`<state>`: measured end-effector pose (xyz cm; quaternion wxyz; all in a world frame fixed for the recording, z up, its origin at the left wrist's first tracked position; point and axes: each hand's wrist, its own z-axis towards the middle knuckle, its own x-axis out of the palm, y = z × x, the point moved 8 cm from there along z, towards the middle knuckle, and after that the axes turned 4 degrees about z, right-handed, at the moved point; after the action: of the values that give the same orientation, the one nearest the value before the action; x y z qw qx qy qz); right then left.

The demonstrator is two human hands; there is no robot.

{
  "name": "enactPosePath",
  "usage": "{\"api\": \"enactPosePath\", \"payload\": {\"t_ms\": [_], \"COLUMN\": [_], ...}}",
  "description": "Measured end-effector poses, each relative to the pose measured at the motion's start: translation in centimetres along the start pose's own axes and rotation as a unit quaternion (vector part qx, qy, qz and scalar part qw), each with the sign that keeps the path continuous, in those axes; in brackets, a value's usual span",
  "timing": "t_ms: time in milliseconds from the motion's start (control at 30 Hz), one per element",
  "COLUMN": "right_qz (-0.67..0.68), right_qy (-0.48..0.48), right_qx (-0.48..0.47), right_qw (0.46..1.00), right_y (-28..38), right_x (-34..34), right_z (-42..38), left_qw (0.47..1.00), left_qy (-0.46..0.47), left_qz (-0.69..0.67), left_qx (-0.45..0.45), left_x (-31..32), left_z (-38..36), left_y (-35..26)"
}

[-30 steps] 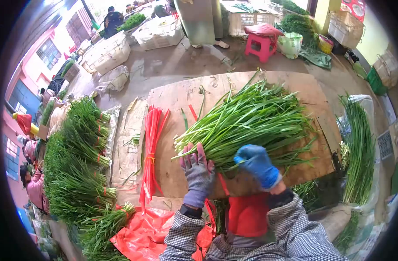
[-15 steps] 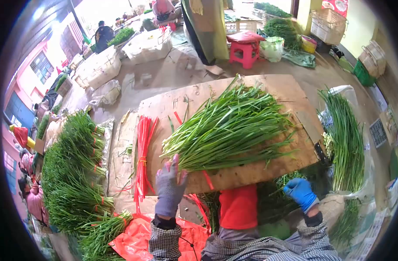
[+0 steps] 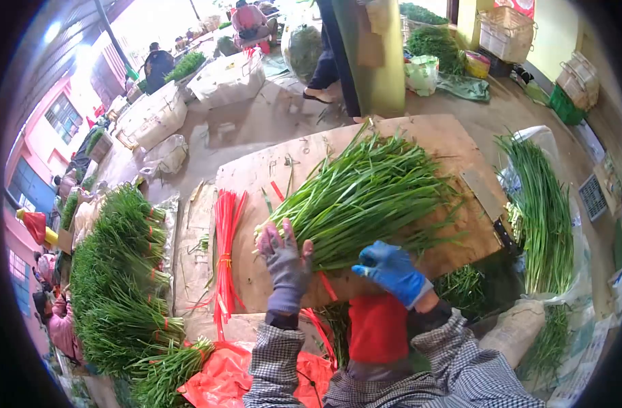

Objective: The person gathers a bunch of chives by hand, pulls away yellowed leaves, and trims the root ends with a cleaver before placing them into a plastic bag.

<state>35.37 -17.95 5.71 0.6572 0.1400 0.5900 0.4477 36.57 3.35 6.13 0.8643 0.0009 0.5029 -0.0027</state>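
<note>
A loose heap of garlic chives (image 3: 372, 190) lies across the wooden board (image 3: 454, 132), its pale stem ends toward the left. My left hand (image 3: 283, 262), in a grey-purple glove, rests against those stem ends with its fingers spread. In a blue glove, my right hand (image 3: 392, 272) hovers over the board's near edge, just below the leaves. Its fingers are loosely bent, with a gap to the thumb and nothing visible between them. A bundle of red tie strips (image 3: 226, 251) lies left of the heap, and a single red strip (image 3: 328, 287) sticks out beneath it.
Tied chive bunches (image 3: 120, 279) are stacked at the left. More long chives (image 3: 539, 211) lie on plastic sheeting at the right. A red plastic bag (image 3: 219, 374) is near my lap. Beyond the board are white crates (image 3: 226, 81), a pillar (image 3: 385, 68) and a walking person's leg (image 3: 324, 71).
My right hand has moved left and up, from beside the board to its near edge. My left hand has shifted slightly up and right against the stems. A person's leg has appeared beside the pillar.
</note>
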Motion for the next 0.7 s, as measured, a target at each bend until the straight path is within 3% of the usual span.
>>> {"api": "enactPosePath", "payload": {"t_ms": [167,267,433,500,633,700], "right_qz": [-0.051,-0.044,-0.008,0.02,0.215,0.234], "right_qy": [0.01,0.027,0.019,0.01,-0.073,-0.092], "right_qx": [0.024,0.049,0.014,-0.011,0.077,0.087], "right_qw": [0.998,0.997,1.0,1.0,0.971,0.964], "right_y": [-1.6,-1.5,-2.2,-2.3,-3.4,-3.8], "right_x": [4.7,6.2,6.3,4.9,-2.4,-6.1], "right_z": [3.9,5.1,5.4,5.2,2.8,0.5], "left_qw": [0.995,0.994,0.991,0.991,0.991,0.991], "left_qy": [0.092,0.104,0.129,0.128,0.126,0.124], "left_qz": [-0.017,-0.024,-0.037,-0.021,-0.026,-0.03], "left_qx": [-0.027,-0.026,-0.028,-0.023,-0.026,-0.029], "left_x": [4.9,4.7,4.2,3.9,4.0,3.7], "left_z": [-0.5,-0.5,-0.4,-0.4,-0.5,-0.5], "left_y": [0.7,0.6,0.4,0.3,0.4,0.4]}}
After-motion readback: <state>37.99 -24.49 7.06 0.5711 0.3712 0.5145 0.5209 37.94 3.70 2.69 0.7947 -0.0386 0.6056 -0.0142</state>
